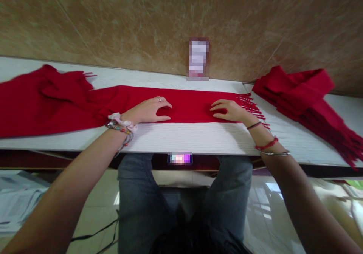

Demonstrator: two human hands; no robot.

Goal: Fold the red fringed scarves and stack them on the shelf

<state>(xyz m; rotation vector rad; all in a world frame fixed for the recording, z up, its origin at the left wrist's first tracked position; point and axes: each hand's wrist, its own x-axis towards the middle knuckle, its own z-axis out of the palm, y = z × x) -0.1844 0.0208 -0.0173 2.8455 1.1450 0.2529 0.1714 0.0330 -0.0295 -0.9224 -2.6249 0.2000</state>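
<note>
A long red scarf (191,104) lies flat in front of me, its fringe (252,106) at the right end. My left hand (153,109) rests on the scarf left of the middle, thumb and fingers apart. Near the fringed end, my right hand (228,110) touches the cloth with its fingers curved and spread. Neither hand has cloth gripped between its fingers. Towards the left the red fabric becomes rumpled and bunched (56,95), with a bit of fringe at its far edge.
A folded red scarf (295,91) lies at the right of the white table (198,138). A blurred-out upright item (198,57) stands by the marbled wall (127,27). Below the table edge, a phone-like lit screen (179,158) shows above my knees. Papers (19,197) are at lower left.
</note>
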